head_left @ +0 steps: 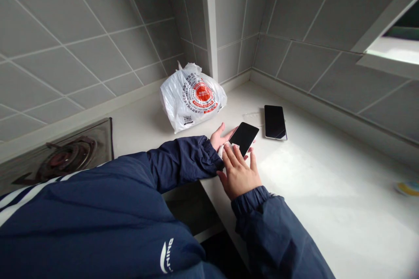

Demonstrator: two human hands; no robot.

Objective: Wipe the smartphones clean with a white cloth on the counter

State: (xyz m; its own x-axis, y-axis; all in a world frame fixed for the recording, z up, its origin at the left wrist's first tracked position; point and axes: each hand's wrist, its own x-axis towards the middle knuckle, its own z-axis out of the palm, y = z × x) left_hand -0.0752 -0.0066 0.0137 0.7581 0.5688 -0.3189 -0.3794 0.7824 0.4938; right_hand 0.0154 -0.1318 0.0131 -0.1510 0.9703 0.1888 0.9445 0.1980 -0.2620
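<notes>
My left hand (pixel 218 137) is closed around a smartphone (pixel 245 136) with a dark screen, holding it tilted over the counter. Its thumb sticks up on the near left side, and some fingertips show past the phone's right edge. My right hand (pixel 241 174) lies over the phone's lower end, pressing a white tissue (pixel 221 151) against it under the fingertips. Most of that tissue is hidden by the fingers. A second dark-screened phone (pixel 275 122) lies face up on the counter, a little beyond and right of my hands.
A white plastic bag (pixel 193 98) with red and black print stands against the tiled wall. The gas stove (pixel 62 157) is at the left. On the white counter (pixel 314 209), a small yellow and blue item (pixel 408 188) lies far right. Clear plastic (pixel 252 116) lies near the second phone.
</notes>
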